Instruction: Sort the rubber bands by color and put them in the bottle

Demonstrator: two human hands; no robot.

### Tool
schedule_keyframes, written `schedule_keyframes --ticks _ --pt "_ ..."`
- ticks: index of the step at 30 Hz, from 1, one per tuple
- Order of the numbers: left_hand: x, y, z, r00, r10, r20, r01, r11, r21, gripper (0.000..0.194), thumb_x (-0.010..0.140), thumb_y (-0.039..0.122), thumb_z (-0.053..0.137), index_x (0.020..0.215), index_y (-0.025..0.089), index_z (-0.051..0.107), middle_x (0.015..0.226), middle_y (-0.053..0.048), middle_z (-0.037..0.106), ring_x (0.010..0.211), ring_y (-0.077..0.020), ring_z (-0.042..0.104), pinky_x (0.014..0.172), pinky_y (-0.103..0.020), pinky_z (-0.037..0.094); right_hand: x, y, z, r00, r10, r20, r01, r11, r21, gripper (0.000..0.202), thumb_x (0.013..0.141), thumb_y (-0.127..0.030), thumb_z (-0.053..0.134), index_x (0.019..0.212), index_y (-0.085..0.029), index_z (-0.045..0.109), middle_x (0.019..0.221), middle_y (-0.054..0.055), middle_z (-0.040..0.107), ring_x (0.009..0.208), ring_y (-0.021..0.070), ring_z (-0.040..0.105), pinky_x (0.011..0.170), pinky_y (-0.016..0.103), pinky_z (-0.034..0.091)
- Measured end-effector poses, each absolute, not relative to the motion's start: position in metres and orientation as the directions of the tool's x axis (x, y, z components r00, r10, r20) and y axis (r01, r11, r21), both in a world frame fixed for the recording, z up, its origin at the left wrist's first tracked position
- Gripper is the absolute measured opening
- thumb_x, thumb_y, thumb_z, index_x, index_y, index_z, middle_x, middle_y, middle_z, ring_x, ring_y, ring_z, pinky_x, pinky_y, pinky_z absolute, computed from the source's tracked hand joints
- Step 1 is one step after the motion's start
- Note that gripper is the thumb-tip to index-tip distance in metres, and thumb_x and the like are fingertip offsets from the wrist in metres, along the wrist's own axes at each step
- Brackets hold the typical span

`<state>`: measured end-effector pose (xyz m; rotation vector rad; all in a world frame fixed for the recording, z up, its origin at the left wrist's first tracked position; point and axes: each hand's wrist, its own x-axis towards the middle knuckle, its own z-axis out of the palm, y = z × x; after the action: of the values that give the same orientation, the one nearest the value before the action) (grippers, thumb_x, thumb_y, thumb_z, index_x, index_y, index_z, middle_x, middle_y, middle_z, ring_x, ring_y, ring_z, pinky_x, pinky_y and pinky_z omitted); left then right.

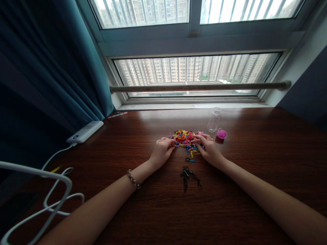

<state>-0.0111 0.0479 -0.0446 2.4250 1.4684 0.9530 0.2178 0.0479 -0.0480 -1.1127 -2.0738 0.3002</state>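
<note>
Though small in view, colourful pile (184, 137) between left hand (162, 150), grip unclear, and spread right hand (209, 149).

Between your left hand (162, 149) and right hand (208, 150): a loose heap of small plastic-looking links (184, 136), mixed red, orange, yellow, pink, blue, black. Red and orange crowd its middle; blue and yellow show by your right fingers. Nearer you than both hands: a small bright-blue slim piece (192, 160) by a black ring (187, 159), then a black stringy bundle (187, 173). Beyond your right hand: colourless clear jar (214, 119), magenta-pink round cap (222, 134). On your left wrist: beaded-looking bracelet (133, 179), alternating dark brown and paler bits. Under your hands: reddish-brown tabletop (158, 217), darker grain streaks.
</note>
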Motion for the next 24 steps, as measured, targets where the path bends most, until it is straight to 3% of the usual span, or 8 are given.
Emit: schedule_keyframes --ticks 5,16,24 --pt "-0.009 0.046 -0.041 0.313 0.824 0.473 0.705 -0.535 0.466 0.016 0.075 0.013 0.055 0.089 0.019 0.058 0.081 -0.002 0.062 0.083 -0.0178 0.054 0.08 -0.033 0.041 0.219 0.049 -0.05 -0.364 0.793 0.488 0.635 0.595 -0.493 0.025 0.074 -0.014 0.057 0.097 -0.023 0.059 0.082 0.001 0.067 0.099 0.0227 0.045 0.089 0.04 0.032" --pt "-0.004 0.038 -0.039 0.344 0.795 0.499 0.446 -0.606 0.658 0.012 0.079 0.019 0.053 0.09 0.016 0.056 0.083 -0.003 0.062 0.078 -0.0125 0.058 0.073 -0.024 0.047 0.218 0.048 -0.048 -0.35 0.808 0.473 0.624 0.578 -0.526 0.031 0.071 -0.013 0.06 0.101 -0.022 0.057 0.077 0.001 0.067 0.089 0.0216 0.048 0.085 0.04 0.035" --pt "0.008 0.02 -0.035 0.594 0.699 0.398 0.314 -0.657 0.685 0.011 0.078 0.023 0.055 0.084 0.015 0.059 0.078 -0.003 0.063 0.071 -0.0107 0.059 0.067 -0.02 0.047 0.218 0.049 -0.048 -0.376 0.798 0.471 0.595 0.597 -0.538 0.028 0.071 -0.013 0.058 0.097 -0.022 0.059 0.074 0.0 0.066 0.087 0.0207 0.051 0.085 0.039 0.036"
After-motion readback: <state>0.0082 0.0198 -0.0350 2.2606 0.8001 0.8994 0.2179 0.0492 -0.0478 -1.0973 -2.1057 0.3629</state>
